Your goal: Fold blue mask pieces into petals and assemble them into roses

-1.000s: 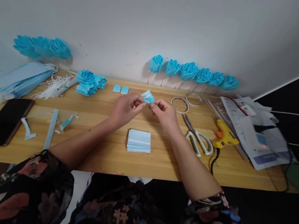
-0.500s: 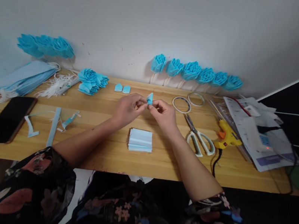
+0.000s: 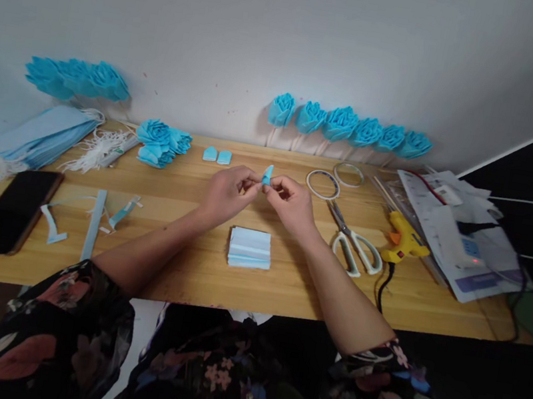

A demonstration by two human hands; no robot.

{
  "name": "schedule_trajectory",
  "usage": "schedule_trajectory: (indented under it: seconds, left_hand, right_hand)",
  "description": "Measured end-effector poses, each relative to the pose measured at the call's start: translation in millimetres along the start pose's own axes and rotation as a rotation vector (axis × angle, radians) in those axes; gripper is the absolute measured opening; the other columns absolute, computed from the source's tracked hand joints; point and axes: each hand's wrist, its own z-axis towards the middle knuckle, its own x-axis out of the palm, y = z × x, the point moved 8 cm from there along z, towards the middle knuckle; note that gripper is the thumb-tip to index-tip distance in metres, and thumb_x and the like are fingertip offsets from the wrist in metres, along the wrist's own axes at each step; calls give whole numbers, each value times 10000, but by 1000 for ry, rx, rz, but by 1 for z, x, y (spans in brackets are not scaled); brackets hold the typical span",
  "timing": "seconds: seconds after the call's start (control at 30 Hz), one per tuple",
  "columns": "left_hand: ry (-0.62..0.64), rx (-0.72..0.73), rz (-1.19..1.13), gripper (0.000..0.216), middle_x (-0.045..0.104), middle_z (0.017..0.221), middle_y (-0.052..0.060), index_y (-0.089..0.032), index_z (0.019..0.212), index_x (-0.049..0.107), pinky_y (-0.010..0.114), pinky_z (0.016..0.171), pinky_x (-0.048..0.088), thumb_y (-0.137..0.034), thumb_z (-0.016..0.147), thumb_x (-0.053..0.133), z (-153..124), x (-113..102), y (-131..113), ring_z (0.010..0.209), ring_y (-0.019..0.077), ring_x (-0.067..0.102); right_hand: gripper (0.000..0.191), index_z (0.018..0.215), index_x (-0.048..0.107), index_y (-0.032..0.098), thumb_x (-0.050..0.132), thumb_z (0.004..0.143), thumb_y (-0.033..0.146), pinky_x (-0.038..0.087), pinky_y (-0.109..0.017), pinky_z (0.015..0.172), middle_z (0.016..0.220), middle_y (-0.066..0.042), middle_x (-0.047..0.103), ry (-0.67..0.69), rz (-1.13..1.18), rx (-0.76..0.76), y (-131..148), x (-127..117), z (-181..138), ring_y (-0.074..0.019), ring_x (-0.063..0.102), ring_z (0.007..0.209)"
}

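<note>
Between my two hands, over the middle of the table, is a small folded piece of blue mask fabric [image 3: 268, 174]. Its pale pointed tip sticks up above the fingers. My left hand [image 3: 231, 190] pinches it from the left, and my right hand [image 3: 292, 205] pinches its right side, the fingertips nearly meeting. Below the hands a stack of light blue fabric rectangles [image 3: 249, 249] lies flat. Two small stacks of blue petal-shaped pieces, one of them the left petal stack [image 3: 209, 154], sit beyond my left hand.
Blue fabric roses [image 3: 340, 123] on sticks lean on the wall; more lie at left beside face masks [image 3: 46, 138] and cut ear loops [image 3: 102, 152]. Tape rolls [image 3: 323, 185], scissors [image 3: 354, 240], a yellow glue gun [image 3: 406, 238] and a power strip [image 3: 462, 241] are right. A phone [image 3: 11, 213] lies left.
The fabric piece between my fingertips has turned a little, its tip now looking narrower and curved. Both hands keep their pinch in nearly the same place. The view has shifted slightly.
</note>
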Motion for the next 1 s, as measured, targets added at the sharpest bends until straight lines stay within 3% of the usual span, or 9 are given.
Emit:
schedule_trajectory:
  seconds: [0.13,0.23,0.33,0.43,0.53,0.6,0.8,0.9,1.0]
  left_hand:
    - [-7,-46,-4,149,641,700,9,-178,778,662,245,613,377,-251,825,541,5,-2,3,619,118,501]
    - [-36,-80,3,155,627,671,6,-168,774,647,235,592,367,-262,820,532,13,-27,-2,612,119,507]
    - [-93,-63,122,153,625,673,7,-167,786,666,238,603,371,-283,799,567,10,-82,-11,628,127,510]
    - [-93,-105,312,143,597,630,1,-183,758,678,259,613,371,-283,787,580,-14,-144,-3,596,129,491]
    - [-56,-224,460,142,579,583,-2,-201,716,689,272,605,367,-295,773,598,-53,-194,30,563,137,475]
    - [-12,-286,494,173,606,588,1,-218,702,693,271,596,365,-353,775,614,-77,-212,58,561,146,492]
    - [77,-303,530,235,661,673,31,-227,678,671,271,608,390,-437,765,612,-109,-219,116,642,176,570]
    - [35,-232,595,186,670,807,57,-226,794,678,321,718,445,-385,697,689,-104,-219,112,776,219,602]
    - [-54,-138,603,253,671,989,95,-231,934,673,399,868,455,-363,719,697,-87,-211,84,962,270,600]
  right_hand:
    - [187,707,592,210,642,788,371,357,-262,593,656,27,528,10,5,10,-3,-1,2,-113,436,594]
    - [228,690,576,211,646,773,411,363,-255,583,625,36,506,-5,96,89,-14,-4,4,-111,439,591]
    - [236,688,580,211,661,746,425,406,-248,597,634,36,534,-26,231,166,-23,-5,6,-111,473,603]
    - [225,698,610,205,693,719,413,433,-243,599,685,19,596,-24,313,199,-25,-3,6,-108,500,619]
    - [226,694,626,205,716,709,412,439,-241,584,693,13,620,-7,331,206,-25,1,6,-107,508,615]
    - [228,690,635,205,722,711,414,438,-240,576,680,17,616,2,325,204,-27,2,6,-104,508,603]
    - [242,704,645,204,739,717,427,436,-256,578,694,14,628,40,287,223,-34,7,4,-101,520,577]
    - [235,694,638,207,746,720,414,437,-259,583,671,16,620,54,279,224,-32,9,3,-102,520,573]
    - [229,692,641,208,747,719,409,444,-257,589,689,13,627,69,308,208,-24,11,1,-100,516,579]
